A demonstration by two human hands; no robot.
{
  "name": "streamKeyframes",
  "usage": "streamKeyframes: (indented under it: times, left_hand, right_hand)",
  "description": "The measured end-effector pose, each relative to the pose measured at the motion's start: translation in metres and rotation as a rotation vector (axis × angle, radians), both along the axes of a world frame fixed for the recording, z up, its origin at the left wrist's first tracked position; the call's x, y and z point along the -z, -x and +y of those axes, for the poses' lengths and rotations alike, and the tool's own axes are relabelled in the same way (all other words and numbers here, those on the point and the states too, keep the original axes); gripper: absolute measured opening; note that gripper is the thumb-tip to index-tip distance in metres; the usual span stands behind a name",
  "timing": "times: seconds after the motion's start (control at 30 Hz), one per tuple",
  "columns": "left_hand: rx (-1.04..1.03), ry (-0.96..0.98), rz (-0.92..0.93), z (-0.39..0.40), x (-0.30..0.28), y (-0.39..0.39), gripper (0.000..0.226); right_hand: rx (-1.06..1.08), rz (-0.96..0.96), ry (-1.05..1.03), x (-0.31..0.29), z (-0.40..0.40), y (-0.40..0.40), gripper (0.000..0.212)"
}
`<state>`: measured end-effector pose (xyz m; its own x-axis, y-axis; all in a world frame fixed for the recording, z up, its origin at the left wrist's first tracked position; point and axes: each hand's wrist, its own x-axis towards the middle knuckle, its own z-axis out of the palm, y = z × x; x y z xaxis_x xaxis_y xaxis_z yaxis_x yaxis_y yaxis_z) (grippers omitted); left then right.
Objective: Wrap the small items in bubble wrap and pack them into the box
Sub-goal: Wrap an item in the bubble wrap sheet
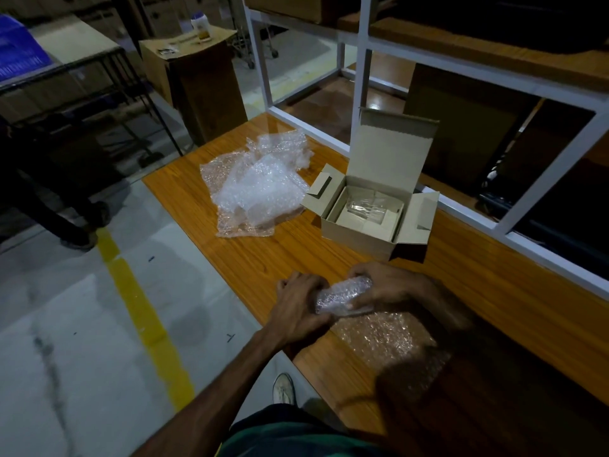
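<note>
A small item rolled in bubble wrap (342, 295) lies on the wooden table (296, 249) near its front edge. My left hand (301, 303) grips its left end and my right hand (392, 285) grips its right end. The loose tail of that bubble wrap sheet (385, 341) spreads flat toward me. Behind the hands stands a small open cardboard box (372, 206), lid up, with a clear wrapped item (369, 206) inside a cardboard insert. A pile of spare bubble wrap (260, 186) lies to the left of the box.
A white metal shelf frame (362, 77) rises along the table's far and right side. A tall cardboard box with a bottle on top (197, 80) stands on the floor beyond. A yellow floor line (138, 298) runs left of the table. Another person's legs (66, 206) are at far left.
</note>
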<state>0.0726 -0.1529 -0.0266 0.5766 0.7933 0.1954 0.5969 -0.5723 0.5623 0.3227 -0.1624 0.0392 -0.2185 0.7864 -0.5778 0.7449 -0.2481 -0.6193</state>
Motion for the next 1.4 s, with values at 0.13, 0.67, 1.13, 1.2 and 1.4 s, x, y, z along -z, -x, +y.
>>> streamKeyframes:
  times: [0.13,0.67,1.13,1.2,1.4]
  left_hand:
    - [0.012,0.054,0.149,-0.001,-0.012,-0.007,0.084]
    - [0.043,0.132,0.232,-0.003,-0.013,-0.026,0.063]
    - [0.106,0.07,0.185,-0.008,-0.017,-0.041,0.052]
    - [0.122,0.103,0.225,-0.005,-0.015,-0.041,0.063]
    - [0.212,0.201,0.31,0.004,-0.016,-0.037,0.073]
  right_hand:
    - [0.033,0.105,-0.002,0.001,-0.012,-0.002,0.061]
    - [0.055,0.042,0.019,0.001,-0.013,-0.011,0.067]
    - [0.086,0.113,0.046,0.008,-0.022,-0.024,0.059]
    - [0.099,0.112,0.036,0.01,-0.022,-0.025,0.065]
    - [0.093,0.127,0.004,0.009,-0.031,-0.024,0.055]
